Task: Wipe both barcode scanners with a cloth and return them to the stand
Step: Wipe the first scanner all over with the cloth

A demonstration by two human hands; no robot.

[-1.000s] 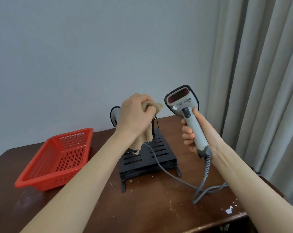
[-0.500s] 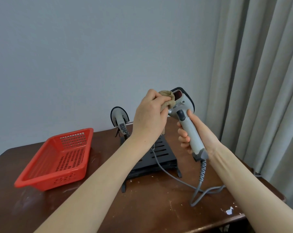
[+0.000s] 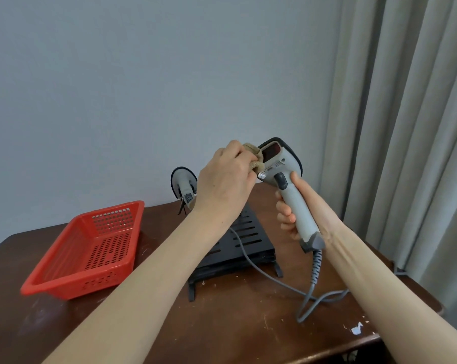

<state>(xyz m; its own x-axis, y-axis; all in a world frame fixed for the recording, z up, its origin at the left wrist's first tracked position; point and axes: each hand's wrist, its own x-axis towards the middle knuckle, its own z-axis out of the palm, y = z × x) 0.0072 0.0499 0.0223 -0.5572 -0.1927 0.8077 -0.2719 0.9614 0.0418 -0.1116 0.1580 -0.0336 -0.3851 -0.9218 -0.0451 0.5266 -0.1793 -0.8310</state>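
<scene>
My right hand (image 3: 291,206) grips the handle of a grey barcode scanner (image 3: 287,179), held upright above the table with its red window facing me. My left hand (image 3: 226,179) holds a bunched tan cloth (image 3: 333,158) against the left side of the scanner's head. The second scanner (image 3: 184,186) sits at the back of the black slotted stand (image 3: 248,240), partly hidden behind my left wrist. A grey cable (image 3: 311,292) runs from the held scanner down onto the table.
A red perforated plastic basket (image 3: 91,248) stands on the left of the dark wooden table (image 3: 235,324). Grey curtains (image 3: 406,127) hang at the right, close to the table's edge. A plain wall is behind.
My left hand carried the cloth from near the stand over to the scanner's head and now presses it there. The scanner has tilted slightly leftward toward the cloth.
</scene>
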